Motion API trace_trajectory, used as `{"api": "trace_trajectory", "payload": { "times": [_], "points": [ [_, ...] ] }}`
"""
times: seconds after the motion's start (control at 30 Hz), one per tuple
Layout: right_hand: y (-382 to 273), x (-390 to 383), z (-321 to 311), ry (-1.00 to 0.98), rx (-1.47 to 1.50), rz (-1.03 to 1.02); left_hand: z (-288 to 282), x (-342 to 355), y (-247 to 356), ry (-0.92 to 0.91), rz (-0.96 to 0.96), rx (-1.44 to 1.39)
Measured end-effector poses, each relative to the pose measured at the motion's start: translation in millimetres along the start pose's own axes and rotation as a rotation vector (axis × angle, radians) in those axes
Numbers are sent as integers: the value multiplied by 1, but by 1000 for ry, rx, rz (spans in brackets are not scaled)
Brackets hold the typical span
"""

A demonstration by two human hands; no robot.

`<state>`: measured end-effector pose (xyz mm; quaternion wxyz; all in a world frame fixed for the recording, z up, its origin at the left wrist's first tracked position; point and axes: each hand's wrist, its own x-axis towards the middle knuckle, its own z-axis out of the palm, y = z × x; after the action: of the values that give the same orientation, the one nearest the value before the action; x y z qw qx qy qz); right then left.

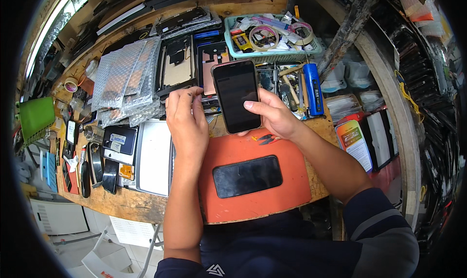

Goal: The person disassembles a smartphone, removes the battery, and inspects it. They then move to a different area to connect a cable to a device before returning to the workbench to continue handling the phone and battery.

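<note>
- The right hand (276, 115) grasps a black smartphone (236, 93) above the orange mat's far edge (232, 138).
- Likely light, stiff, slick, fragile-screened; best held by its sides.
- Left hand (186, 117) curled; hold unclear.

- Held phone (237, 94): black front, dark screen.
- Table (141, 208): yellow-brown wood, stained darker along its near edge.
- Mat (294, 181) at the table's near edge: plain orange-red.
- Second phone (247, 177), on the mat: black, with faint grey smudges.
- Bubble wrap (114, 78) toward the table's far left corner: clear and silvery, dotted all over with small round bubbles.
- Basket (288, 58) at the far right corner: pale mint green, with an openwork side.
- Cylindrical tool (314, 91) near the right edge: bright blue.
- Tray (152, 156) left of the mat: white, its rim perhaps grey, partly hidden.
- Right sleeve (372, 212): navy with a grey band.
</note>
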<state>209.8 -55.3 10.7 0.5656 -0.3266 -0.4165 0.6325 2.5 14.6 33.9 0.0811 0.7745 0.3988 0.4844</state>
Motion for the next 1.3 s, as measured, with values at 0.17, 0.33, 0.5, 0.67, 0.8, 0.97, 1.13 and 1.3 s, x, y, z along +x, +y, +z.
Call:
{"api": "trace_trajectory", "payload": {
  "times": [0.17,0.33,0.5,0.67,0.8,0.97,1.13,1.3],
  "points": [
    [2,-2,-12,-43,-65,69,-4,0,2,1,5,41],
    [1,-3,-5,-12,-39,15,-3,1,5,25,-56,2],
    [-2,-4,-2,-7,-35,18,-4,-1,7,14,-120,-22],
    [-3,-4,-4,-14,-68,49,-2,0,2,74,-10,32],
    [1,-2,-7,-16,-61,37,-1,3,2,102,58,28],
    [4,-2,-11,-34,-87,46,0,2,4,102,16,-27],
    [0,-4,-5,-17,-53,25,-5,1,7,62,-41,-21],
    [1,-6,-4,-16,-35,20,-7,0,10,60,-3,-19]
  ]
}}
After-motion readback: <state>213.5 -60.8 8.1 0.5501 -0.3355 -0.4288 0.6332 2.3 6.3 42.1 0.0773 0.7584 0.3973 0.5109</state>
